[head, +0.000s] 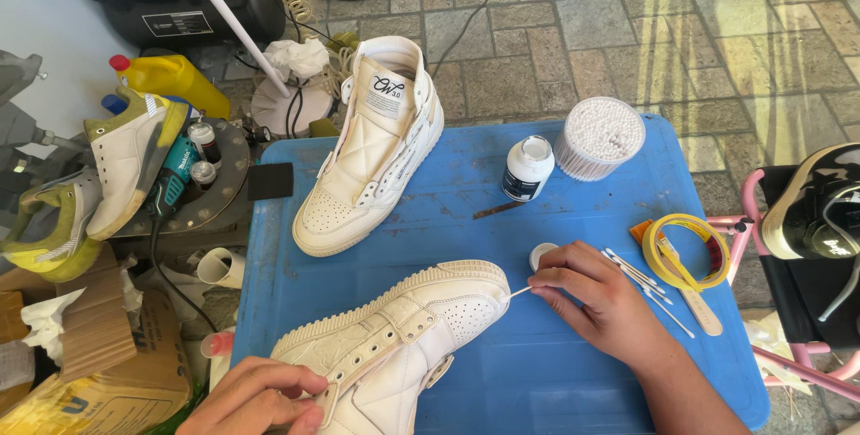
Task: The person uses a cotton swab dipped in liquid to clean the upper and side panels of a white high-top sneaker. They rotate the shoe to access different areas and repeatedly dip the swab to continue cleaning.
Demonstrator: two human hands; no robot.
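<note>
A cream high-top sneaker (403,336) lies on its side at the near edge of the blue table (537,390). My left hand (255,396) grips it at the ankle strap. My right hand (600,301) pinches a cotton swab (520,292) whose tip touches the sneaker's toe. A small white cap (540,254) sits just behind my right hand. The second cream high-top (372,148) stands upright at the table's far left.
A small white bottle (527,168) and a round tub of cotton swabs (598,137) stand at the back. Loose swabs (640,278), a yellow tape roll (685,251) and a wooden stick lie right. Other shoes (125,162), bottles and boxes crowd the left.
</note>
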